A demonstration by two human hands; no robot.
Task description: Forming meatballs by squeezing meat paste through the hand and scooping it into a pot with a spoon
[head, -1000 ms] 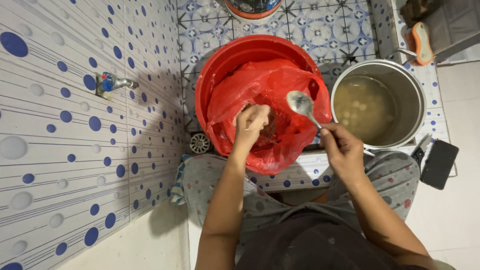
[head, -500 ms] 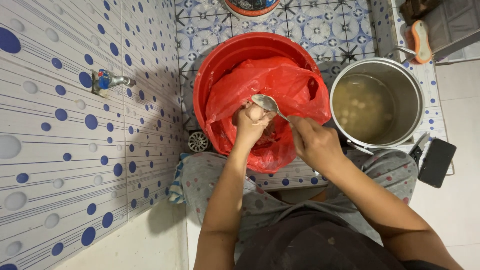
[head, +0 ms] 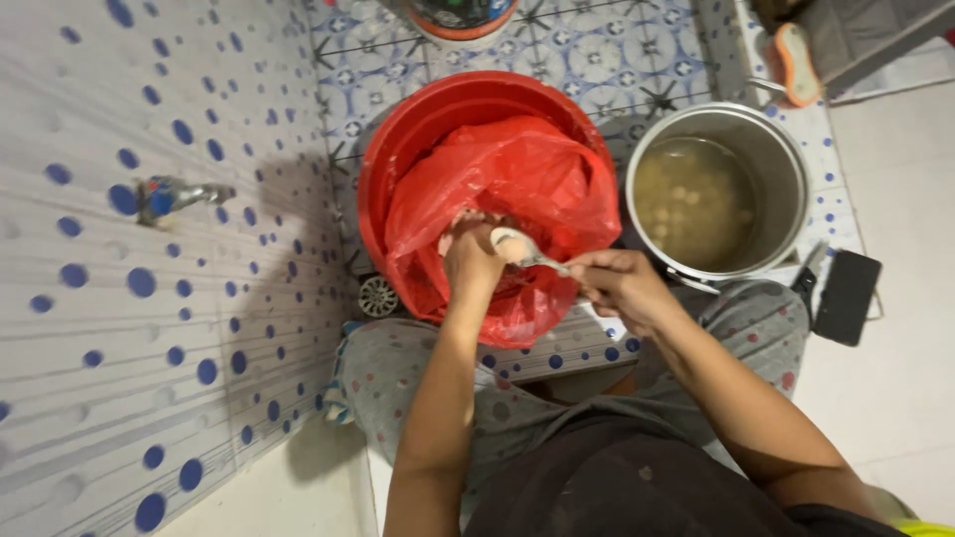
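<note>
A red tub (head: 418,119) lined with a red plastic bag (head: 537,169) stands on the tiled floor in front of me. My left hand (head: 470,261) is inside the bag, its fingers curled around a pale lump of food. My right hand (head: 622,285) grips the handle of a metal spoon (head: 517,246), and the spoon's bowl rests against my left hand's fingers over the bag.
A steel pot (head: 786,159) of murky liquid with round pieces stands right of the tub. A black phone (head: 846,296) lies by it. A tap (head: 179,194) sticks out of the dotted tiled wall at left. A floor drain (head: 378,295) sits beside the tub.
My right hand has brought the spoon from above the tub's right side leftward to my left hand. The left hand stayed inside the bag.
</note>
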